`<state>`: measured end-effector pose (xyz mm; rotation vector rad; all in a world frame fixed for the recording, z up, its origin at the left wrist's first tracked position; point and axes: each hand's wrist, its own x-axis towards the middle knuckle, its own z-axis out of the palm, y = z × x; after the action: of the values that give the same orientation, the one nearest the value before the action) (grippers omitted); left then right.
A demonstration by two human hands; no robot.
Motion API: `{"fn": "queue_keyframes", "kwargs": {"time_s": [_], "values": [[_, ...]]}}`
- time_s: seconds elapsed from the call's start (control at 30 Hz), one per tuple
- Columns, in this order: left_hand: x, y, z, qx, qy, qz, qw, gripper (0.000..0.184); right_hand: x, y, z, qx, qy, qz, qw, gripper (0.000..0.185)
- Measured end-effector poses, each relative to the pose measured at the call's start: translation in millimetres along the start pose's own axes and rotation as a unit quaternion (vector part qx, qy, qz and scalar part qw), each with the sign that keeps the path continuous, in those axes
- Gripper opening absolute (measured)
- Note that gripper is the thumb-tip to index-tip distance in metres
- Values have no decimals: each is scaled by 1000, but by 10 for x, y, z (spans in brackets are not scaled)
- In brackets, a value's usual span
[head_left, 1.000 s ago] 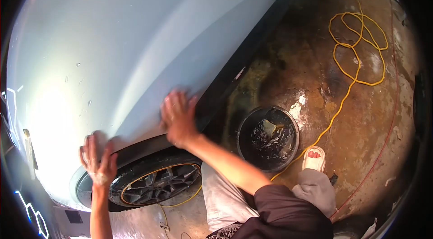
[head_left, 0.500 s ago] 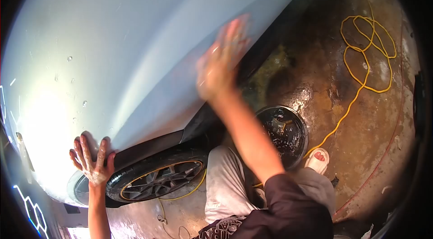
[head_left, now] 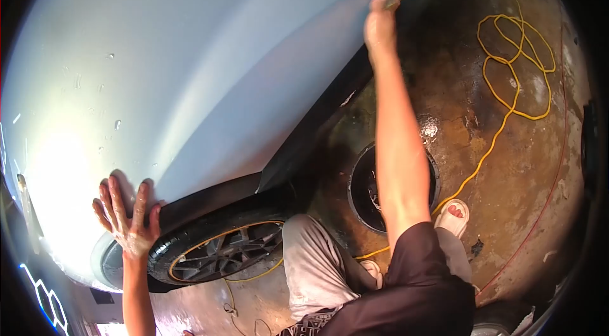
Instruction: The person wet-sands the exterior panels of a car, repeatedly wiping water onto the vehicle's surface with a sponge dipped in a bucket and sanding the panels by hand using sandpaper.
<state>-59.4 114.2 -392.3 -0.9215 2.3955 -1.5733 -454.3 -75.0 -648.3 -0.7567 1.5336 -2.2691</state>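
A pale, glossy car body panel (head_left: 209, 82), dotted with water drops, fills the upper left. My left hand (head_left: 130, 222) lies on it above the wheel, fingers spread, the skin wet and soapy. At the panel's lower edge, farther along the car, is my right hand (head_left: 382, 19). Its fingers are curled round something small and olive-coloured, mostly hidden by the hand, whose kind I cannot make out. Below my left hand's side sits the black-spoked wheel (head_left: 228, 252) with a yellow-orange rim line.
A black bucket (head_left: 360, 193) stands on the wet floor (head_left: 457, 158), partly behind my right forearm. A yellow cord (head_left: 487, 161) lies coiled to the right and runs under the car. A thin red line (head_left: 550, 195) stretches along the right side.
My right hand has swept up and right along the panel to its lower edge, its fingers now curled rather than stretched out. My left hand stays in place on the panel.
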Motion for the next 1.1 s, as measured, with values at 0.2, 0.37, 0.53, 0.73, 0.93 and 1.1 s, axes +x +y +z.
{"fn": "queue_keyframes", "kwargs": {"time_s": [0.2,0.37,0.53,0.73,0.93,1.1], "values": [[-36,26,62,0,0,0,1000,51,-2337,-609,598,-54,-203,-198,957,65],[-23,53,78,-3,8,15,1000,48,-512,-422,130,31,-155,32,987,60],[-38,20,60,15,-2,12,1000,48,-578,-256,381,-78,23,-11,997,64],[-11,15,64,34,21,36,999,49,-1421,-462,181,-112,-132,-161,972,69],[-52,26,74,37,23,41,998,47,463,-67,-215,-60,8,-16,998,66],[-53,-43,51,62,15,57,996,48,-1649,-399,115,-51,-160,-82,982,75]]}}
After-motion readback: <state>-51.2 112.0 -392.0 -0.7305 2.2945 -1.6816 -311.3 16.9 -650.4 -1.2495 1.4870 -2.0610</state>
